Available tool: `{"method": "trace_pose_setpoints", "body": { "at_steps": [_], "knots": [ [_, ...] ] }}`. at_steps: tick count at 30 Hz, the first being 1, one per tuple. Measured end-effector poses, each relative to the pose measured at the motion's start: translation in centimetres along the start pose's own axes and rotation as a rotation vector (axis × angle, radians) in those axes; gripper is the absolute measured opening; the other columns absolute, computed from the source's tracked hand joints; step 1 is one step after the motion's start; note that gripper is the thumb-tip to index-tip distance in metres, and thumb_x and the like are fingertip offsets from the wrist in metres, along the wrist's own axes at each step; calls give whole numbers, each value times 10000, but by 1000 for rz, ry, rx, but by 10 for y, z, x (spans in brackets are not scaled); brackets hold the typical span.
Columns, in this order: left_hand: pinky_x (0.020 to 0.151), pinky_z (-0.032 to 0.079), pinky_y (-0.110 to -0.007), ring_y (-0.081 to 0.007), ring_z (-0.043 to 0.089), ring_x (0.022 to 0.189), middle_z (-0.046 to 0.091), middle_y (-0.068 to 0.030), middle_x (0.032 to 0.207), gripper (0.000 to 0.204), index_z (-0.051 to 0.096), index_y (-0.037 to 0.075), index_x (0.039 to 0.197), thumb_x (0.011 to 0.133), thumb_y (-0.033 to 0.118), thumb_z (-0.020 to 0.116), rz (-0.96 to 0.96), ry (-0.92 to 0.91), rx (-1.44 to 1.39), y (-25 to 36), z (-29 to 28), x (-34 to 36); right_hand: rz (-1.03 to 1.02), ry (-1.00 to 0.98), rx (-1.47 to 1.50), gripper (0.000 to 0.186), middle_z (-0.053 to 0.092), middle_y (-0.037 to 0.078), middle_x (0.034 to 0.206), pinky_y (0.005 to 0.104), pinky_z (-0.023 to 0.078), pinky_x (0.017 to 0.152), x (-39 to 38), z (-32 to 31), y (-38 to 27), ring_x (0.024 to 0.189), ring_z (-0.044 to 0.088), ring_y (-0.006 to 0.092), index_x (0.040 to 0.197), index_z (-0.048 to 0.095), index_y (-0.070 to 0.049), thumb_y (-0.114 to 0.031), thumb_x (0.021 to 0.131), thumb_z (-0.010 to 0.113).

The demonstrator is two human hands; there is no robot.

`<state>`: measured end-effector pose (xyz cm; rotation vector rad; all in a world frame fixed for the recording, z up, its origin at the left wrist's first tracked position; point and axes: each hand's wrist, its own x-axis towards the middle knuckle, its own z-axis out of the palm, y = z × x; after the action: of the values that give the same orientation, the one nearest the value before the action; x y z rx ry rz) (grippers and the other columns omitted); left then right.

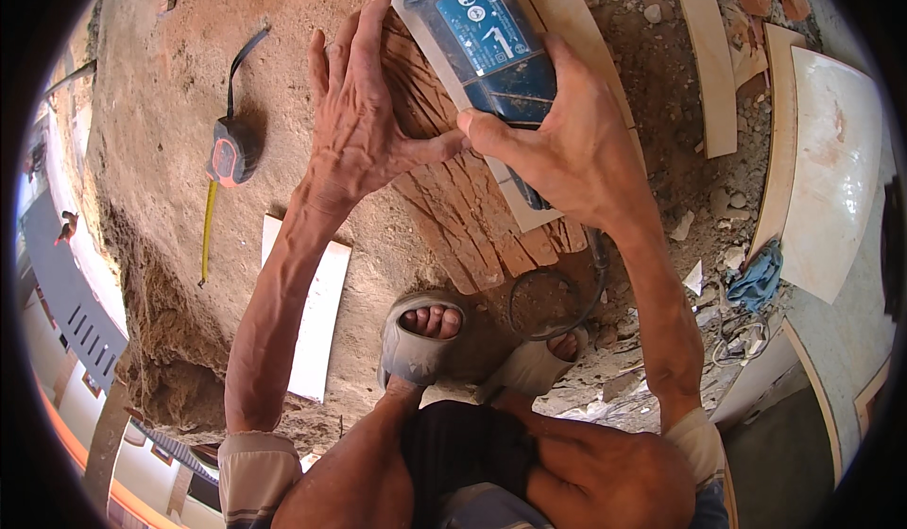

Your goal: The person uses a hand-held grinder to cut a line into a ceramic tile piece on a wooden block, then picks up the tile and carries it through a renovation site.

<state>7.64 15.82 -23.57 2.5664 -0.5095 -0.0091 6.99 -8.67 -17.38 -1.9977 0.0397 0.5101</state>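
Observation:
A blue corded power tool with a dark grip lies over a pale tile at the top centre; its front end runs out of view at the upper edge. My right hand is wrapped round its rear body. My left hand is open, fingers spread, its thumb reaching to the tile's edge close to my right thumb. That hand holds nothing. The tile rests on a reddish, deeply grooved board. Below my right hand a dark cord loops down toward my feet.
A tape measure with its yellow blade pulled out lies left on the dirt. A white tile strip is beside my left forearm. My sandalled foot is near the board. Tile pieces, rubble and a blue cloth lie right.

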Motion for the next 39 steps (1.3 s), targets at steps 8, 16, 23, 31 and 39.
{"method": "trace_pose_setpoints", "body": {
  "at_steps": [8, 16, 23, 31, 39],
  "knots": [
    [1358, 73, -623, -407, 308, 1623, 299, -205, 1776, 1406, 323, 101, 1672, 534, 612, 971, 14, -17, 75, -4, -3, -3, -19, -6, 14, 656, 763, 152, 1000, 395, 625, 831, -1, 6, 1, 883, 760, 241, 1297, 621, 42, -373, 864, 887],
    [1355, 71, -633, -407, 310, 1628, 296, -214, 1776, 1331, 370, 97, 1650, 559, 584, 956, 10, -7, 39, 1, -4, -1, -13, -38, 50, 611, 746, 135, 992, 380, 609, 803, 4, 4, 0, 864, 734, 204, 1263, 643, 38, -369, 878, 886],
    [1348, 54, -638, -407, 304, 1634, 306, -242, 1760, 1450, 337, 89, 1686, 552, 740, 964, 2, -22, 59, 3, -6, 1, -110, 7, 4, 556, 742, 130, 935, 389, 593, 779, 14, 5, 1, 828, 731, 223, 1177, 695, 15, -413, 875, 881],
    [1350, 32, -637, -399, 303, 1639, 291, -246, 1763, 1463, 323, 94, 1699, 570, 784, 947, 13, -20, 53, 3, -5, 1, -57, -74, -8, 483, 744, 110, 864, 397, 588, 732, 25, -2, -6, 751, 721, 205, 1084, 739, -16, -435, 880, 866],
    [1355, 16, -617, -387, 304, 1640, 295, -256, 1759, 1467, 325, 92, 1695, 574, 819, 932, 16, -21, 40, 4, -3, 3, -75, -94, -9, 385, 698, 65, 761, 380, 554, 657, 30, -3, -2, 673, 668, 159, 982, 738, -44, -406, 909, 847]
  ]
}}
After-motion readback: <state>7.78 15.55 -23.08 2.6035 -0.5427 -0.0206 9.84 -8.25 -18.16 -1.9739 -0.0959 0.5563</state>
